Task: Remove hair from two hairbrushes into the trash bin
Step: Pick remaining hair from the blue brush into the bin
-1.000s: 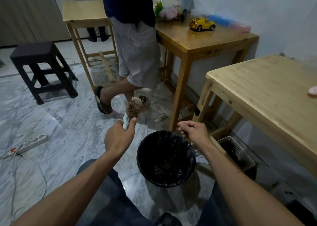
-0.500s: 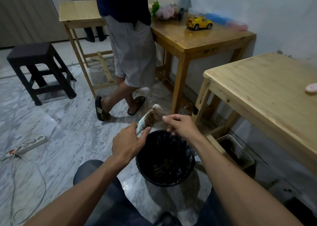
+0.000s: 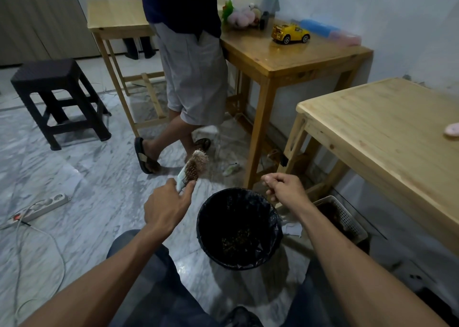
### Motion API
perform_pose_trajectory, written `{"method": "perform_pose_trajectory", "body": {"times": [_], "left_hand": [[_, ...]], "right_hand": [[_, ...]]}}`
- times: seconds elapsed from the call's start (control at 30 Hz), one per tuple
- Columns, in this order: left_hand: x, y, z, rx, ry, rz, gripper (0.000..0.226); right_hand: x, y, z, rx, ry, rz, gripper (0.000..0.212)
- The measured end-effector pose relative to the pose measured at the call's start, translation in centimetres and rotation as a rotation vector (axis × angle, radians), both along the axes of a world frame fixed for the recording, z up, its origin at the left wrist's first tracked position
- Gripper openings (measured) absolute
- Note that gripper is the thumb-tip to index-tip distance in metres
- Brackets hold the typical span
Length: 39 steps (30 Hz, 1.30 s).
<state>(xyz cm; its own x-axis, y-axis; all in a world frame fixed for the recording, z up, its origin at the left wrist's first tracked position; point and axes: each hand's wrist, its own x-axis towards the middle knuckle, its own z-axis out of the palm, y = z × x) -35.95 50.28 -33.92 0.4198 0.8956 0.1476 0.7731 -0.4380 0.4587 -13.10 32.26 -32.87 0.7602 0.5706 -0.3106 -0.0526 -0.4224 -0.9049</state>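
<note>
Seated person, knees either side of the trash bin [image 3: 238, 228], which is standing on the marble floor [image 3: 74, 177] lined with a black bag; brownish hair clumps are lying at its bottom.

Left hand [image 3: 167, 208] is gripping the pale handle of a hairbrush [image 3: 195, 169], holding it just left of the bin and beyond its rim. The brush head is tilting up and away, bristles showing, brown hair matted among them.

Right hand [image 3: 285, 189] is hanging over the bin's far right rim, fingers curled in with thumb and fingertips pinched together. Whether any hair is caught in the pinch, cannot tell. The hand is not touching the brush; a clear gap is lying between them.

Right of the bin, a white basket [image 3: 345, 217] is sitting on the floor under a pale wooden worktop [image 3: 387, 133]. Beyond the bin, a second person in grey shorts [image 3: 193, 78] is standing at a darker worktop [image 3: 293, 58] carrying a yellow toy car [image 3: 290, 33]. Far left of the bin: a black stool [image 3: 57, 98] and a power strip [image 3: 42, 206].
</note>
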Motion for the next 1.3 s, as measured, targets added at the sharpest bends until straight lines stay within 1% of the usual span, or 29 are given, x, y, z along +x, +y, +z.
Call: {"method": "perform_pose_trajectory", "body": {"times": [0.07,0.1,0.13,0.2,0.27,0.3,0.37,0.4,0.5,0.57,0.67,0.73,0.83,0.97,1.07,1.13,1.2,1.23,1.3], "left_hand": [[0.4,-0.7,0.1,0.039,0.003,-0.062,0.054],[0.7,-1.1,0.1,0.05,0.0,-0.094,0.053],[1.0,-1.5,0.1,0.055,-0.003,-0.121,0.052],[1.7,-2.3,0.2,0.063,0.001,-0.168,0.051],[2.2,-2.9,0.4,0.075,0.004,-0.208,0.049],[2.4,-3.2,0.6,0.072,0.002,-0.225,0.047],[2.5,-3.4,0.9,0.034,-0.022,-0.249,0.043],[2.5,-3.3,0.9,0.003,-0.039,-0.258,0.039],[2.2,-2.6,0.8,-0.083,-0.074,-0.286,0.028],[2.0,-2.4,0.7,-0.13,-0.077,-0.255,0.03],[2.2,-2.2,0.7,-0.179,-0.07,-0.151,0.032],[2.3,-2.1,0.8,-0.186,-0.063,-0.085,0.029],[2.5,-1.9,0.7,-0.174,-0.09,-0.05,0.029],[2.9,-1.7,1.5,-0.197,-0.189,0.042,0.03],[2.7,-1.5,2.1,-0.217,-0.255,0.083,0.033],[2.4,-1.1,2.3,-0.198,-0.286,0.073,0.034],[2.1,-1.1,2.3,-0.146,-0.248,-0.001,0.033],[2.0,-1.2,2.2,-0.125,-0.23,-0.038,0.03],[1.9,-1.5,2.2,-0.093,-0.215,-0.08,0.03]], "right_hand": [[-0.9,0.3,0.1,-0.046,0.029,0.105,0.032],[-1.4,0.7,0.4,-0.03,0.059,0.145,0.04],[-1.9,1.2,0.8,0.007,0.101,0.182,0.044],[-2.9,2.1,1.4,0.052,0.148,0.251,0.043],[-3.6,2.8,1.8,0.057,0.126,0.31,0.038],[-3.7,3.0,1.7,0.059,0.106,0.322,0.029],[-3.6,3.3,1.3,0.061,0.072,0.285,0.013],[-3.5,3.3,1.2,0.058,0.059,0.247,0.009],[-2.8,2.8,1.1,0.026,0.004,0.151,0.012],[-2.5,2.1,1.0,-0.027,-0.032,0.142,0.015],[-2.0,1.2,0.7,-0.092,-0.078,0.135,0.016],[-1.9,0.8,0.3,-0.129,-0.118,0.12,0.017],[-1.5,0.6,-0.1,-0.191,-0.162,0.099,0.018],[-1.0,0.2,-0.6,-0.385,-0.257,0.124,0.022],[-0.7,0.1,-1.5,-0.534,-0.282,0.118,0.026],[-1.0,0.0,-1.6,-0.56,-0.255,0.154,0.022],[-1.6,0.3,-1.1,-0.471,-0.156,0.211,0.019],[-1.8,0.5,-0.8,-0.415,-0.105,0.232,0.025],[-2.0,1.2,-0.4,-0.345,-0.013,0.268,0.044]]}}
